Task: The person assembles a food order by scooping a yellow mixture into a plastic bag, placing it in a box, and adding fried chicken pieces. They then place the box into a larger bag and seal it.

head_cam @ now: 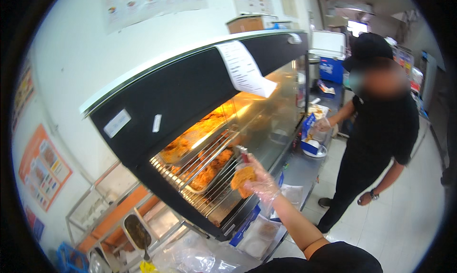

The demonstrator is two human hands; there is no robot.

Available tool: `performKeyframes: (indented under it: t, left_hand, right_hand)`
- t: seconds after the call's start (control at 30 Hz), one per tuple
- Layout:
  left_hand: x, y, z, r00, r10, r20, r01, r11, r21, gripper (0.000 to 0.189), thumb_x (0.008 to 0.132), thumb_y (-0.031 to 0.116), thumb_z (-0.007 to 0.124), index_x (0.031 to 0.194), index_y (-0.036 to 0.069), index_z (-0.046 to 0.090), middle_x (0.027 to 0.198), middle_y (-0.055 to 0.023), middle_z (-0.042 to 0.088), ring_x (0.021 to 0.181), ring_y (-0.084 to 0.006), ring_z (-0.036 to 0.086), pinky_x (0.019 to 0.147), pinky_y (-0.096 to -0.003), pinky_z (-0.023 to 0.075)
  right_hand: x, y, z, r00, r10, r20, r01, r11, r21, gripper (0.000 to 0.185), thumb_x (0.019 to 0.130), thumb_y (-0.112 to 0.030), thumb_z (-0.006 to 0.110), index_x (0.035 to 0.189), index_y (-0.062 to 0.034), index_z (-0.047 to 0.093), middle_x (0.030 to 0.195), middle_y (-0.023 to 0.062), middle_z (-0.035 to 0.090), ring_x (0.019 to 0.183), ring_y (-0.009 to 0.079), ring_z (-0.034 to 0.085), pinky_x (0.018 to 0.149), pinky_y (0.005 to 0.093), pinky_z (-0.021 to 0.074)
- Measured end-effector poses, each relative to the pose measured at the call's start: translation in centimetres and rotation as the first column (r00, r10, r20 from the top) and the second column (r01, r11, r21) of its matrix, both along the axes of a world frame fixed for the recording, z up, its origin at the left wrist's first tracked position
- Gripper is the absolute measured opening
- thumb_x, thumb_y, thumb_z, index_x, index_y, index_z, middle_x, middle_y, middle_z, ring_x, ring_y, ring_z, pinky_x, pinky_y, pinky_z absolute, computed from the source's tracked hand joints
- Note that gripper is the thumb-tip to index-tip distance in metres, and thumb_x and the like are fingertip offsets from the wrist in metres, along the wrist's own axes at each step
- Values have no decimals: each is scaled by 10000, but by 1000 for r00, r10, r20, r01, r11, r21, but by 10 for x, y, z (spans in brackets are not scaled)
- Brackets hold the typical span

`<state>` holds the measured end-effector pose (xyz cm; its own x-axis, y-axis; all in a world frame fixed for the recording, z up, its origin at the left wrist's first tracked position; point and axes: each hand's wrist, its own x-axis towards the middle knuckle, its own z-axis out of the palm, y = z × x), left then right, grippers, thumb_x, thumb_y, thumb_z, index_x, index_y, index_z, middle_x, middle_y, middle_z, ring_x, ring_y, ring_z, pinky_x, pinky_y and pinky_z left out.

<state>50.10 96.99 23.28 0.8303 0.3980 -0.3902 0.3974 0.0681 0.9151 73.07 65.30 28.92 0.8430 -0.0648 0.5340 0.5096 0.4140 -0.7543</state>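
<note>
My right hand (264,185), in a clear plastic glove, reaches up from the lower right to the front of a heated display cabinet (142,130). It grips a piece of fried chicken (244,179). At its fingertips is a red and silver item (243,154); whether it is a tool or a handle I cannot tell. Just left of the hand, a wire rack (214,171) carries a tray of fried chicken (210,171), with another tray (196,139) above it. Below my wrist lies an open blue and white carton (259,237) with containers in it. My left hand is out of view.
On the right stands a co-worker (378,119), a gloved hand at another blue carton (309,139) on the counter (307,169). A printed paper strip (244,69) hangs over the cabinet front. Lower left are metal food pans (137,230) and clear plastic bags (192,255).
</note>
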Motion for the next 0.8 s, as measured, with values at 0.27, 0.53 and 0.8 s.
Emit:
performKeyframes:
  t: [0.27,0.53,0.8]
  left_hand:
    - [41,18,-12,908,-417,49,393,885,251,478,799,57,498,1246,-51,367,1116,-179,521,1037,-237,476,927,-344,353]
    - [50,31,-34,706,-708,24,625,639,450,376,802,59,471,1171,-6,445,1095,-181,534,1032,-260,489,912,-355,367]
    - [4,-9,-52,713,-701,-23,603,595,532,304,804,62,444,1097,40,523,1074,-184,547,1028,-283,501,898,-367,381]
  right_hand:
    - [-46,47,8,949,275,-153,-291,952,-98,504,734,-186,723,1206,-142,551,1477,139,101,1369,255,81,1084,368,128]
    - [-61,57,15,946,314,-80,-312,949,34,722,711,-201,742,1338,-138,390,1410,69,314,1312,227,270,1067,396,254]
    - [84,-205,12,901,-396,-175,428,876,223,659,763,9,651,1343,-86,355,1113,81,581,959,175,583,830,322,486]
